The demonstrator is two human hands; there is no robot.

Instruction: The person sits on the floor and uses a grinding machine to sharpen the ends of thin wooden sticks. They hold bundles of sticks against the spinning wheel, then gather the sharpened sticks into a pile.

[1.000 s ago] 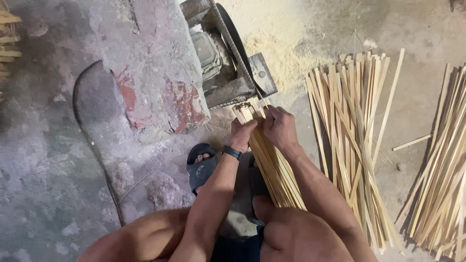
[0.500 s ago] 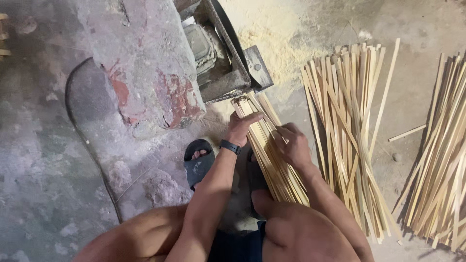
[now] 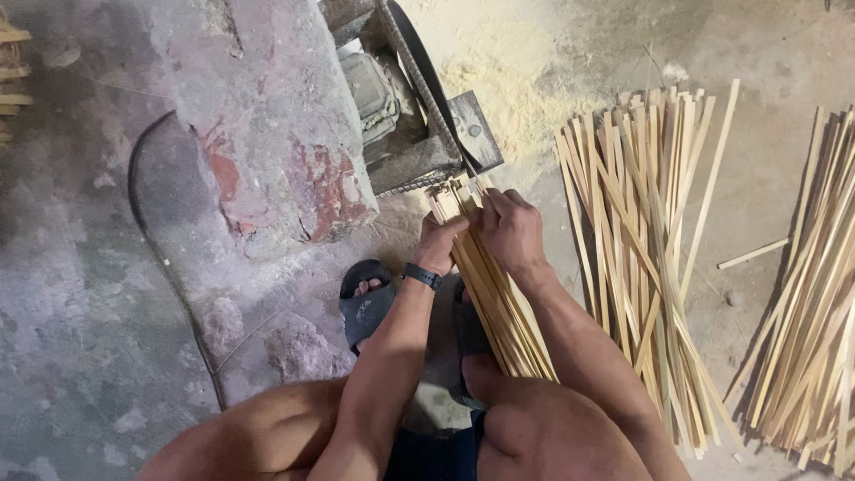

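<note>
Head view: nearest, two bare knees are seen at the bottom edge, with a bundle of bamboo strips (image 3: 494,298) rising between them. A dark sandal (image 3: 365,303) is worn on the foot just left of the bundle. The bundle is gripped near its far end by both hands, set side by side: the left hand (image 3: 438,245), with a black wristband (image 3: 421,276), is closed around the left side, and the right hand (image 3: 509,233) is closed over the top and right side. The bundle's long axis runs from the near right to the far left, and its far tips are pointed into the metal machine (image 3: 419,134). Sawdust (image 3: 508,80) is spread beyond the machine. To the right, a loose pile of strips (image 3: 650,240) lies on the floor.
</note>
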